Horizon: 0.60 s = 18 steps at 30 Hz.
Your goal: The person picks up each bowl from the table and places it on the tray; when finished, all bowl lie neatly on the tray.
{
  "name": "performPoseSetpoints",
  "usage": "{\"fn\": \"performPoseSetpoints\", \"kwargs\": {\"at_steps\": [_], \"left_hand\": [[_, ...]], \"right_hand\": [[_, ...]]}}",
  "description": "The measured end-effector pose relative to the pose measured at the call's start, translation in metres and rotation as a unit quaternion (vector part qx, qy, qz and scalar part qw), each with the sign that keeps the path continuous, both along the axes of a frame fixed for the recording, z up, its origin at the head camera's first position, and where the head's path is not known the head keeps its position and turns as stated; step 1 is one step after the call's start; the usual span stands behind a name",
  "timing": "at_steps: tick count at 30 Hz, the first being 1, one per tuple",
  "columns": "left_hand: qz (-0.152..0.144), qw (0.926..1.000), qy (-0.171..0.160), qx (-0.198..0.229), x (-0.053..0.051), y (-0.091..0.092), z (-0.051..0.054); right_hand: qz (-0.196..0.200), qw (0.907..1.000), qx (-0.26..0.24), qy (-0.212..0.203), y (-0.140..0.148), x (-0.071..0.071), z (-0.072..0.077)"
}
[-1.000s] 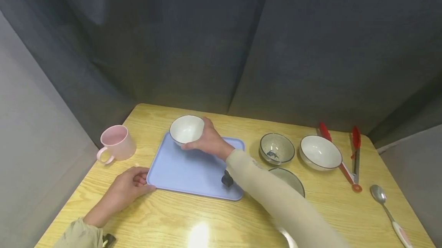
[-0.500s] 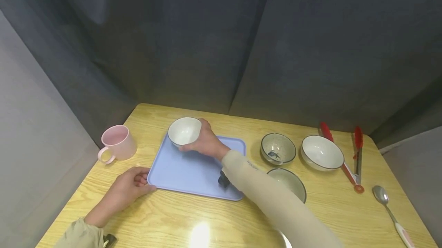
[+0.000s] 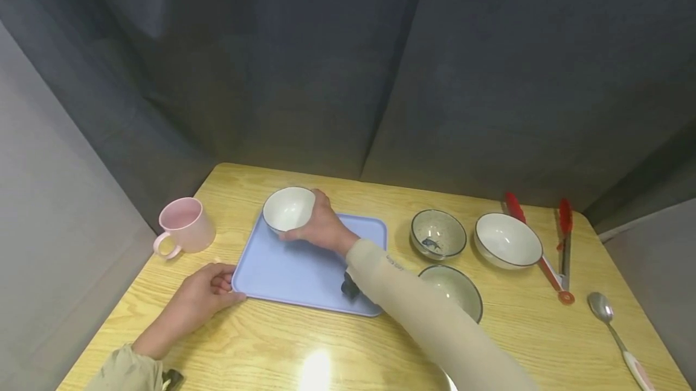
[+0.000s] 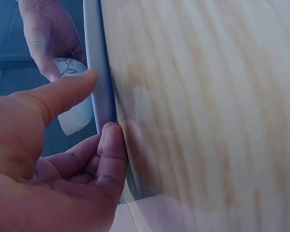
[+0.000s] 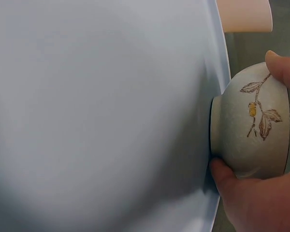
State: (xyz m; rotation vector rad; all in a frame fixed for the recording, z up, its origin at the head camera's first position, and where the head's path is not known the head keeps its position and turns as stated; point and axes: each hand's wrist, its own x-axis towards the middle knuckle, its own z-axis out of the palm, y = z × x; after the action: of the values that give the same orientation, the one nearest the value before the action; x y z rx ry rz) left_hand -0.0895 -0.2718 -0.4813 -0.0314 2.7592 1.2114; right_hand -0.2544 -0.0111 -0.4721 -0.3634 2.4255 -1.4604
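Note:
A white bowl (image 3: 287, 208) with a dark rim is at the far-left corner of the blue tray (image 3: 304, 270). The right hand (image 3: 322, 223) grips its right side, thumb at the front. In the right wrist view the bowl (image 5: 253, 121) shows a leaf pattern, its foot at the edge of the tray (image 5: 101, 106), and the right hand (image 5: 261, 198) has fingers on both sides. At the tray's near-left corner is the left hand (image 3: 201, 297); in the left wrist view the left hand (image 4: 53, 159) has its thumb and curled fingers at the tray's rim (image 4: 97, 72).
A pink mug (image 3: 187, 228) stands left of the tray. To the right are a speckled bowl (image 3: 437, 235), a greenish bowl (image 3: 457, 288) partly behind the sleeve, another white bowl (image 3: 507, 243), red-tipped tongs (image 3: 564, 240) and a spoon (image 3: 614, 333).
The right hand and the white bowl have shifted slightly left and nearer, lower over the tray's far-left corner. The left hand remains at the tray's near-left corner.

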Motion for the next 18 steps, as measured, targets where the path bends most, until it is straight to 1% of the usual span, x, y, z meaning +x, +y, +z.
{"fn": "performPoseSetpoints", "kwargs": {"at_steps": [6, 10, 18], "left_hand": [[-0.001, 1.0000, -0.001, 0.000, 0.0002, 0.0002, 0.0018], [-0.001, 1.0000, -0.002, -0.002, -0.0001, 0.0007, 0.0027], [-0.005, 1.0000, 0.000, 0.000, -0.0002, -0.0002, 0.0007]], "right_hand": [[0.002, 1.0000, 0.008, -0.006, 0.0006, 0.0004, 0.0007], [0.001, 1.0000, 0.006, -0.002, 0.0008, 0.0013, 0.0006], [0.003, 1.0000, 0.000, 0.007, 0.0004, 0.0054, 0.0032]]}}
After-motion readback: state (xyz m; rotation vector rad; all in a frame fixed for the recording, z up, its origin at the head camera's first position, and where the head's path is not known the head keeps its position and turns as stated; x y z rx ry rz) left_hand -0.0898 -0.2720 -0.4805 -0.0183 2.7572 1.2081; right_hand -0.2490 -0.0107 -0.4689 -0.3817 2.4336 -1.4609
